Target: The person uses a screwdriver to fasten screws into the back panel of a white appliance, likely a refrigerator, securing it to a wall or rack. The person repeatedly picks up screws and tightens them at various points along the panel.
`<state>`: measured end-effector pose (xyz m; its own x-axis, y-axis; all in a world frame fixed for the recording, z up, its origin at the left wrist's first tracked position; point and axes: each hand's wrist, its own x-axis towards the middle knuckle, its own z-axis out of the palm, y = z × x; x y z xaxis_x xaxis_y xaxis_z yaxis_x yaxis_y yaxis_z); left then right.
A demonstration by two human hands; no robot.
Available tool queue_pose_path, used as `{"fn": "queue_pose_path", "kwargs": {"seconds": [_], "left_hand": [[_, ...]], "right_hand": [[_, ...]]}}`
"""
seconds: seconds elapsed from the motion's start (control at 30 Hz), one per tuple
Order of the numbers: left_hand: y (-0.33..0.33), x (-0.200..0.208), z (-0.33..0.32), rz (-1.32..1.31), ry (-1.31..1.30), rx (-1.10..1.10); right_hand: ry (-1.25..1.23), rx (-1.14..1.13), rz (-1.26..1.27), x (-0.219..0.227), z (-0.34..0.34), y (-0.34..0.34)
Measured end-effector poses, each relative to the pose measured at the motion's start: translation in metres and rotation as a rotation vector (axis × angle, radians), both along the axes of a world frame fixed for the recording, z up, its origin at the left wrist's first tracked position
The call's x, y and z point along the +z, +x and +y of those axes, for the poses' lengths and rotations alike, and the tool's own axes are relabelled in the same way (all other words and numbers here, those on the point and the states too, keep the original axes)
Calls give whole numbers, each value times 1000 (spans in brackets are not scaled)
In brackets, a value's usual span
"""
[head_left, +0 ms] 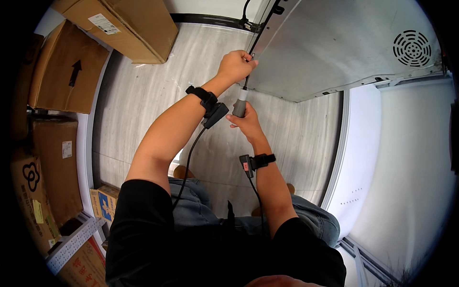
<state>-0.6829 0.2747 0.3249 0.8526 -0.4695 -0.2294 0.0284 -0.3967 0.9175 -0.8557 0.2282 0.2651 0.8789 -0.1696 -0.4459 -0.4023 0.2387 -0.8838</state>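
Note:
A screwdriver [240, 106] with a grey and white handle and a thin dark shaft points up and away from me. Its handle sits in my right hand [249, 123], fingers wrapped round it. Farther up, my left hand [233, 67] is closed in a pinch at the far end of the shaft. A small metallic bit shows between finger and thumb; whether it is the tip or a separate piece I cannot tell. Both hands are beside the left edge of a large grey sheet-metal panel [325, 52], which has a round pattern of vent slots.
Cardboard boxes [71, 71] are stacked along the left, one tall carton [129, 28] at the far left. A white panel [358, 158] stands on the right. Pale wood-look floor [143, 95] lies below. Cables run from black wrist straps [206, 101] on both arms.

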Motion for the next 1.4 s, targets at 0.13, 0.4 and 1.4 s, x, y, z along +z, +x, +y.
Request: {"fn": "queue_pose_path", "kwargs": {"seconds": [0.13,0.4,1.4], "left_hand": [[-4,0,0,-56,-9,9],[-36,-16,-18,-170,-134,-56],[-389,46,-343,709,-286,-861]], "right_hand": [[-44,4,5,2,-1,-2],[-47,-35,98,19,-28,-49],[-122,-584,390,196,-314,-494]]}}
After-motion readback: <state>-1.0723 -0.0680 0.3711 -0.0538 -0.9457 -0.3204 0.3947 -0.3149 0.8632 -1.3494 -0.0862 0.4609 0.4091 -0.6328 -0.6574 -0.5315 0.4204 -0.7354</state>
